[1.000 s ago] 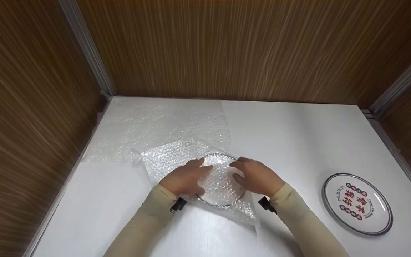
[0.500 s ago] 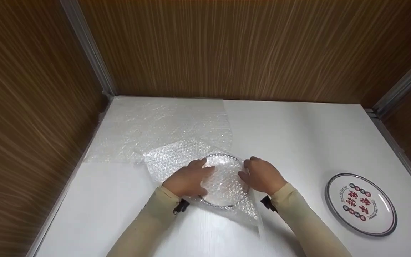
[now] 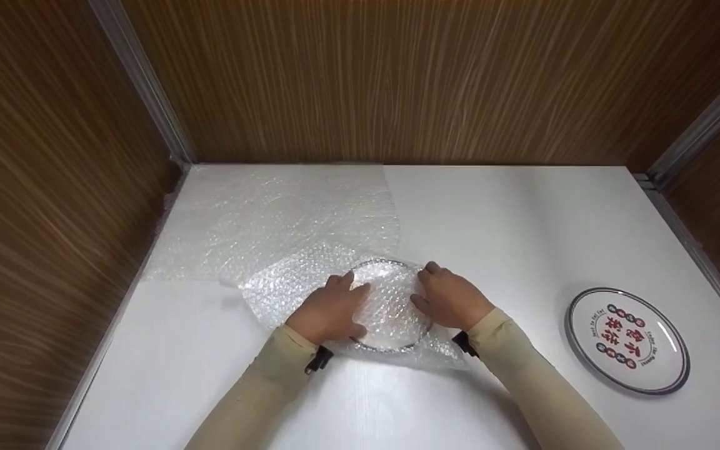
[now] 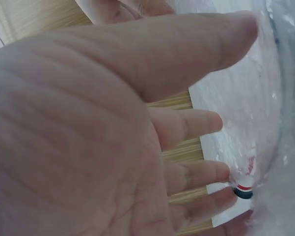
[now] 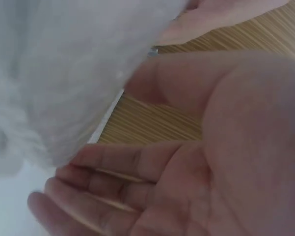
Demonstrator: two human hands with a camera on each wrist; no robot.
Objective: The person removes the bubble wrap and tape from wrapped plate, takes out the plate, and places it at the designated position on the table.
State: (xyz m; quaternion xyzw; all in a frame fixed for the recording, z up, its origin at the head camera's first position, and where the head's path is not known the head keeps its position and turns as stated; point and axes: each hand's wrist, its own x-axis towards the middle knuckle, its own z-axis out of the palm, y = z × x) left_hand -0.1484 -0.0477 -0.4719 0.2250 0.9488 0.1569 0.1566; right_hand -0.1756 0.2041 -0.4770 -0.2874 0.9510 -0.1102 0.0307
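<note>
A round plate with a dark rim (image 3: 391,345) lies under a sheet of clear bubble wrap (image 3: 291,275) near the middle of the white table. My left hand (image 3: 330,312) rests on its left side, fingers spread and nearly straight, thumb towards me. At the right edge of the covered plate, my right hand (image 3: 457,299) holds the bubble wrap between thumb and fingers. The right wrist view shows the bulging wrap (image 5: 73,73) against those fingertips. In the left wrist view a bit of the plate's red print (image 4: 251,166) shows through the film.
A second plate (image 3: 627,340), white with a dark rim and red characters, lies uncovered at the right. Another flat bubble wrap sheet (image 3: 272,219) covers the table's back left, meeting the first one. Wood-grain panels (image 3: 397,81) stand along the back and sides.
My right hand moved right, then slightly back towards the plate with the wrap. The wrap's lower right corner has drawn up and bunched. My left hand has stayed on the covered plate.
</note>
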